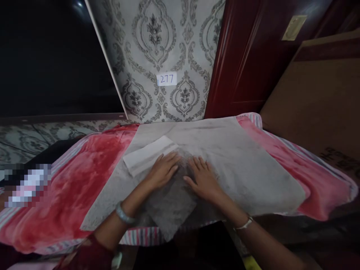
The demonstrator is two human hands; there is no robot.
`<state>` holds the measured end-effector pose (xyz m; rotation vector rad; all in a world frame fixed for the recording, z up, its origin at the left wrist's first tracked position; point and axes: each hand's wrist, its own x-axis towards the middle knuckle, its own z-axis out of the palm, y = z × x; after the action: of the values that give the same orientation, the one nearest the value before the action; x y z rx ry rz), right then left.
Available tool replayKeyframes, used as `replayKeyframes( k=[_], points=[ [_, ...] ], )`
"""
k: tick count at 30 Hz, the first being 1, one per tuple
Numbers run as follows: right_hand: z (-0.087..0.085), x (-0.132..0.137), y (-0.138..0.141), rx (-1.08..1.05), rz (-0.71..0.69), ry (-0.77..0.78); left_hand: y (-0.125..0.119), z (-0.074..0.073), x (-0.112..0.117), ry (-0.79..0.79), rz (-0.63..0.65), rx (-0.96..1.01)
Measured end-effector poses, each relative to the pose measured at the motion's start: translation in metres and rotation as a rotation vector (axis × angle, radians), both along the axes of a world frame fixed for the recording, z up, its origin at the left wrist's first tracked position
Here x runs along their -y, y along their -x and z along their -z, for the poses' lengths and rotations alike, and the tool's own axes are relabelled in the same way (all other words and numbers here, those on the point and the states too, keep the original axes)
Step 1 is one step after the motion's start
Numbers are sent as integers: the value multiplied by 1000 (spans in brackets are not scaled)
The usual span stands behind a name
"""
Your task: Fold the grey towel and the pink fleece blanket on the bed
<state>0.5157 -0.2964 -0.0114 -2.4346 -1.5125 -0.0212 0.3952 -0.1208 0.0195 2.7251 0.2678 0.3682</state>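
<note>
My left hand (164,170) lies palm down, fingers stretched out, on a darker grey cloth (174,206). Beside it, my right hand (204,179) rests flat with its fingers spread, at the right part of the same cloth. A corner of this cloth hangs over the front edge. Touching or just beyond my left fingers is a white folded strip (149,153), set at a slant; whether it belongs to the grey cloth I cannot tell. Beneath everything spreads a large light grey cover (247,168). Neither hand grips anything.
A red and pink blanket (104,168) with a striped border shows on both sides of the cover. A dark television screen (56,56) stands back left. Patterned wallpaper bears a label (167,78) reading 277. A cardboard box (320,93) stands at right before a dark red door (247,48).
</note>
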Motion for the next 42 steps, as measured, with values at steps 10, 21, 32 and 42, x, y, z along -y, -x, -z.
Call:
replayKeyframes(
  k=[10,21,32,42],
  points=[
    [31,-3,20,-1,-26,48,-47,40,-35,-165,-194,-171],
    [59,3,13,124,-29,-135,-34,34,-47,25,-244,-69],
    [79,6,5,182,-64,-227,60,42,-82,306,-932,229],
    [84,6,2,193,-73,-286,66,61,-31,1243,-725,1150]
  ],
)
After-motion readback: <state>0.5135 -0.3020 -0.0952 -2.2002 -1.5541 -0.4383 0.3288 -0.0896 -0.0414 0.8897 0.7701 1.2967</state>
